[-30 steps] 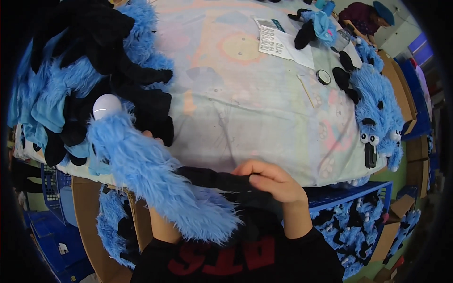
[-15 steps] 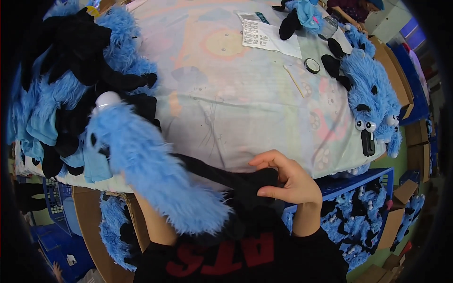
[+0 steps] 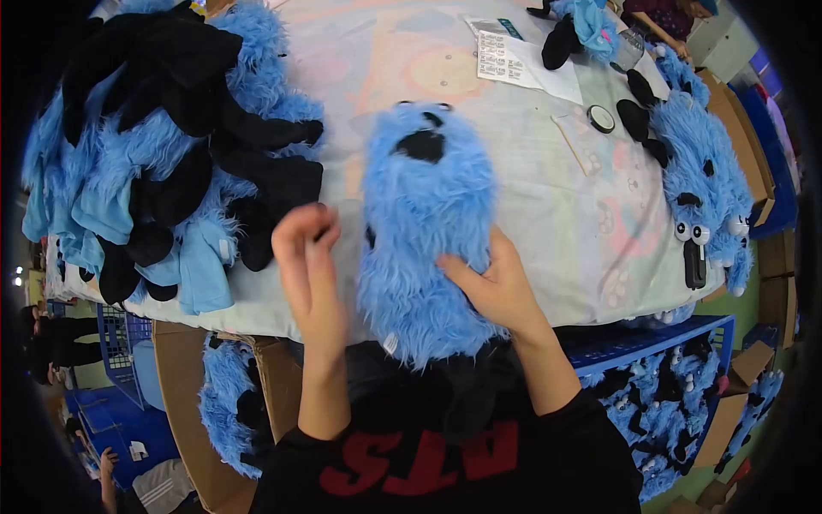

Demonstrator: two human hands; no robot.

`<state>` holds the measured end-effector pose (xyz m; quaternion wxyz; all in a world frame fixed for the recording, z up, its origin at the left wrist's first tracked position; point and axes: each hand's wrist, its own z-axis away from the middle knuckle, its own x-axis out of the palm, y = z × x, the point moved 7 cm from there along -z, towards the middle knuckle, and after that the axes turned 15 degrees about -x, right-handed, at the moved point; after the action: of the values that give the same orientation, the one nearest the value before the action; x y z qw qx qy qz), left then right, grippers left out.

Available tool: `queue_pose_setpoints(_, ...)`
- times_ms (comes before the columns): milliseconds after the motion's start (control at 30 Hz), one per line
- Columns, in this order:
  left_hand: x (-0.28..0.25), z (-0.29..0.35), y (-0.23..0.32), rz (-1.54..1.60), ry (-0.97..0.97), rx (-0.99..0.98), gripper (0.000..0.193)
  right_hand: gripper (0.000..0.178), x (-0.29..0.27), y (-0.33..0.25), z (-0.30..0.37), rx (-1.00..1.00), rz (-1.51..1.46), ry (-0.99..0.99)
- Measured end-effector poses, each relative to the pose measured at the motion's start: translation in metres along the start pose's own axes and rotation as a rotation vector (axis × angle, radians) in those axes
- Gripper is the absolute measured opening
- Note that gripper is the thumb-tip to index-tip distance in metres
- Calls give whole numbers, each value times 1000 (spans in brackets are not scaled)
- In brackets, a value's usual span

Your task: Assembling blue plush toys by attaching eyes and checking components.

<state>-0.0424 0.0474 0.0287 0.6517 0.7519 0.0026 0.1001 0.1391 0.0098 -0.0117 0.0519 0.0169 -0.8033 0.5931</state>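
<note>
A long blue furry plush toy (image 3: 428,214) lies in front of me at the near table edge, its far end on the cloth. Black patches show near that end, and black fabric limbs hang toward my shirt. My right hand (image 3: 498,287) grips its right side, thumb on top of the fur and the other fingers hidden beneath. To the left of the toy, my left hand (image 3: 308,261) is raised with bent fingers apart, slightly blurred, holding nothing visible. Close to it lies a heap of blue and black plush toys (image 3: 171,171) with light-blue cloth pieces.
On the patterned tablecloth (image 3: 548,223) are a printed sheet (image 3: 505,60), a thin stick (image 3: 572,146) and a round black-rimmed item (image 3: 601,119). More plush toys (image 3: 702,163) lie at right. A blue crate (image 3: 659,394) and a cardboard box (image 3: 184,403) hold others. Another person (image 3: 668,21) is at far right.
The toy has swung from the left to the middle and now lies with its far end on the table. My left hand has come off it; my right hand has moved from the black fabric onto its fur.
</note>
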Motion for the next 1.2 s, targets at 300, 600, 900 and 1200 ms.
queue_pose_setpoints(300, -20, 73, -11, -511, -314, -187, 15, 33, 1, -16, 7, -82, 94, 83)
queue_pose_setpoints(600, -35, 66, -14, -200, -350, -278, 9, 33, -3, -13, 6, -74, 150, 45)
queue_pose_setpoints(900, -37, 68, -18, -57, -379, -347, 11, 34, 0, -13, 6, 2, 193, 36)
queue_pose_setpoints(1200, -36, 70, -21, -30, -345, -425, 14, 41, -17, -55, 25, -453, 834, 176)
